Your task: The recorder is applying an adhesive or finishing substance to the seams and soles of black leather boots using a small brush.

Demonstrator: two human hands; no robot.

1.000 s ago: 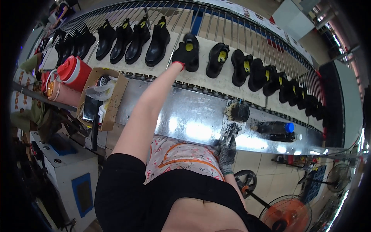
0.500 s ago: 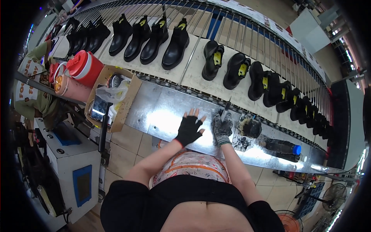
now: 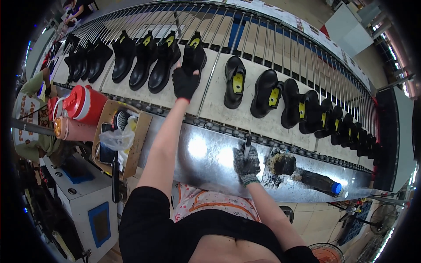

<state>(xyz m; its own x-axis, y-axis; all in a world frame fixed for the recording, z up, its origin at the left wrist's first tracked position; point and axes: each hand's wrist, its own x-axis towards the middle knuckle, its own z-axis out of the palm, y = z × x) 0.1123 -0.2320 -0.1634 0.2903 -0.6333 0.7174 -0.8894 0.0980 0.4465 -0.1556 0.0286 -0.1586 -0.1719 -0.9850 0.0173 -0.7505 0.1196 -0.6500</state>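
Observation:
My left hand (image 3: 184, 83), in a black fingerless glove, reaches far out and grips the near end of a black ankle boot (image 3: 194, 53) standing on the pale conveyor (image 3: 219, 107). More black boots with yellow inserts line the belt, such as one (image 3: 234, 81) just to its right. My right hand (image 3: 246, 163), in a grey dirty glove, rests on the shiny metal bench (image 3: 201, 151) and holds a thin dark brush (image 3: 247, 142) upright. A black, smeared pot (image 3: 281, 164) sits just right of that hand.
A dark bottle with a blue cap (image 3: 319, 182) lies on the bench's right end. On the left stand a red jug (image 3: 85, 103) and a cardboard box (image 3: 138, 136) with a plastic bag (image 3: 115, 138). A white machine (image 3: 90, 206) is below it. Another person (image 3: 30, 90) stands at the far left.
My left hand has gone from the metal bench out to the conveyor and taken hold of a boot. My right hand has stayed at the bench with the brush.

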